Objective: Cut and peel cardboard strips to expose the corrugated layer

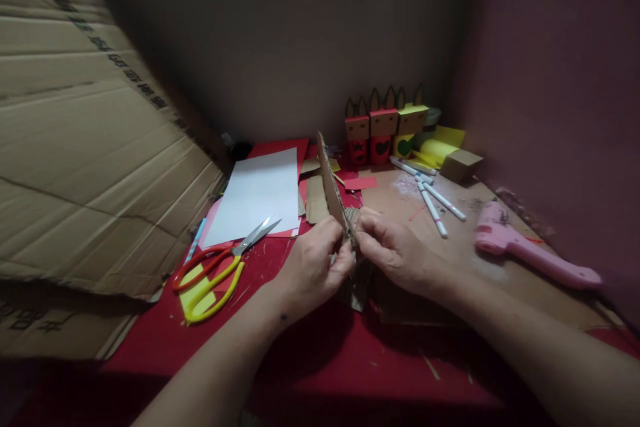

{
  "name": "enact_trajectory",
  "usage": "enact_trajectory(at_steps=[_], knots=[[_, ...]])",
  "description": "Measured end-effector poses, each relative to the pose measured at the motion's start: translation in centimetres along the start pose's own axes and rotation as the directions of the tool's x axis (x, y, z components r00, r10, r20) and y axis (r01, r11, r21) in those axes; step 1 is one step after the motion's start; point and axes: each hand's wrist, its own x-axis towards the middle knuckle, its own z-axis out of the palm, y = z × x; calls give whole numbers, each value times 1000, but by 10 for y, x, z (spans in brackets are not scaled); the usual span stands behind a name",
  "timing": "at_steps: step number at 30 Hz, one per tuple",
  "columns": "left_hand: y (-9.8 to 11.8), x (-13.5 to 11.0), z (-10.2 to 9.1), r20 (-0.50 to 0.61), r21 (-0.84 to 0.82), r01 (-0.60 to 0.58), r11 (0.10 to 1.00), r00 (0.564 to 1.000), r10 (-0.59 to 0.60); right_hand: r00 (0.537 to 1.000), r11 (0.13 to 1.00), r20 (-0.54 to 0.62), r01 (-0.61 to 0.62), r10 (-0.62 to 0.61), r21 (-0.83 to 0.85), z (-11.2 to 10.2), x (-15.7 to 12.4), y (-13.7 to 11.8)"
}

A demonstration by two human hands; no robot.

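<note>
Your left forearm [215, 360] and right forearm [520, 333] lay nearest, reaching over the red surface [300, 360]. Your left hand [323, 257] pinched the near end of a piece of cardboard [330, 180] between thumb and curled fingers; your right hand [387, 243] pinched at that same end, close beside the left. The piece stood on edge, tilted, its far end free. You seemed to be working that end by finger, bending or tearing it; I could not tell which. By my judgement, the next move called for a firm left hold and small, careful pulls from the right. The scissors [239, 250] lay apart, to the left.
</note>
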Motion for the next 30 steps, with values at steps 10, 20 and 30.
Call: enact_trajectory(at_steps=[10, 20, 30], knots=[[2, 1, -3, 19, 0, 56, 998, 998, -56, 993, 988, 70, 102, -94, -118, -3, -1, -3], [-1, 7, -11, 62, -259, 243, 935, 970, -235, 999, 997, 31, -26, 24, 67, -5, 0, -7], [-3, 5, -3, 2, -187, 212, 959, 976, -216, 995, 978, -38, 78, -87, -191, 8, -2, 2]])
